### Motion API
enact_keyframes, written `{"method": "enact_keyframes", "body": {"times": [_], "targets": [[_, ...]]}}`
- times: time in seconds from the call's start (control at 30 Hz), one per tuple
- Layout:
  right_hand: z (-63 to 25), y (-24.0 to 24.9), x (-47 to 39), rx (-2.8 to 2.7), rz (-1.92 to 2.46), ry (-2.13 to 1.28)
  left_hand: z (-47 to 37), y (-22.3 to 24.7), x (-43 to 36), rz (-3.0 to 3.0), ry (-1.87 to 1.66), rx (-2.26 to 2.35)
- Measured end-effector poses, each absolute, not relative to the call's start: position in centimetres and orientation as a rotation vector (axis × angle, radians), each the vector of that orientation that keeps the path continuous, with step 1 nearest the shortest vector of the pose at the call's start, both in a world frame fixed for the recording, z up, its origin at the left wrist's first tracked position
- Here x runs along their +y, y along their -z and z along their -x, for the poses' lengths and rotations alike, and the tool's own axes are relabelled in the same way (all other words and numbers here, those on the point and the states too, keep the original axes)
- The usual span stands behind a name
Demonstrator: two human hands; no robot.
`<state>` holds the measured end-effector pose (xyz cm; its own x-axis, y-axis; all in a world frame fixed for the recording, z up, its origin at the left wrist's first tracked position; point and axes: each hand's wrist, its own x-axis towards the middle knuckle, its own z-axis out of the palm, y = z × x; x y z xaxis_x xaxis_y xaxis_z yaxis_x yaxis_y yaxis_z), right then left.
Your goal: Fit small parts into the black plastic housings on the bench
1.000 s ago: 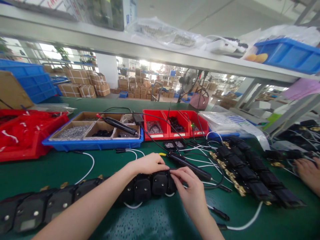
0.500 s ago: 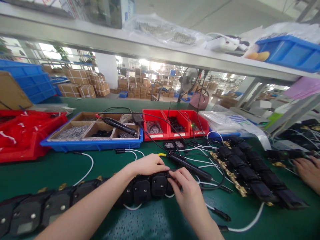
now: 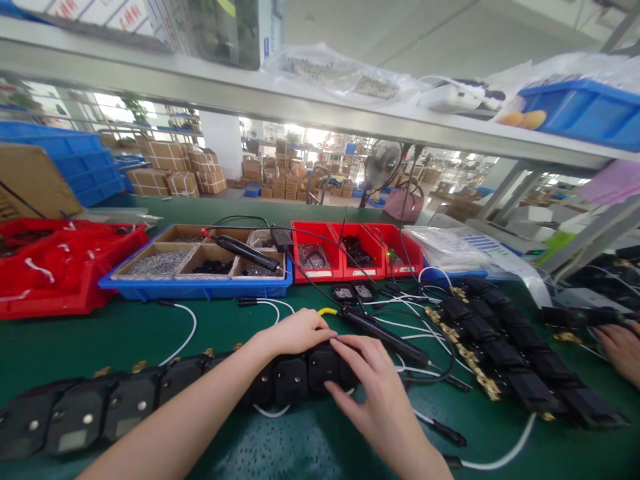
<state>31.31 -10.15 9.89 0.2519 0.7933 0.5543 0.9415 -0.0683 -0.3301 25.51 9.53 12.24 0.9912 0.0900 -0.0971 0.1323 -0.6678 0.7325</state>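
A long row of black plug housings (image 3: pixel 135 399) lies along the green table's near edge. My left hand (image 3: pixel 295 331) rests on top of the row's right end. My right hand (image 3: pixel 373 380) covers the last housing (image 3: pixel 323 368) from the right, fingers laid over it. A black electric screwdriver (image 3: pixel 385 337) with a yellow tip lies on the table just beyond both hands, untouched. White wires (image 3: pixel 270 411) run under the housings.
A blue tray (image 3: pixel 195 288) of screws and parts and red bins (image 3: pixel 350 270) stand behind. A second row of black housings (image 3: pixel 505 353) lies at right, where another person's hand (image 3: pixel 620 347) works. A red bag (image 3: pixel 55 257) fills the left bin.
My right hand has shifted from pinching at the end housing's top to lying flat over it. The view has drifted slightly right. My left hand has stayed in place.
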Motion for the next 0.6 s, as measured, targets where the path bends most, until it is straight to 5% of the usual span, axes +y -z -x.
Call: {"method": "enact_keyframes", "body": {"times": [0.6], "targets": [[-31.6,-10.9,-10.5,-1.888,1.803,0.158,-22.7,-14.6,8.7,-1.918,-0.033,0.319]]}}
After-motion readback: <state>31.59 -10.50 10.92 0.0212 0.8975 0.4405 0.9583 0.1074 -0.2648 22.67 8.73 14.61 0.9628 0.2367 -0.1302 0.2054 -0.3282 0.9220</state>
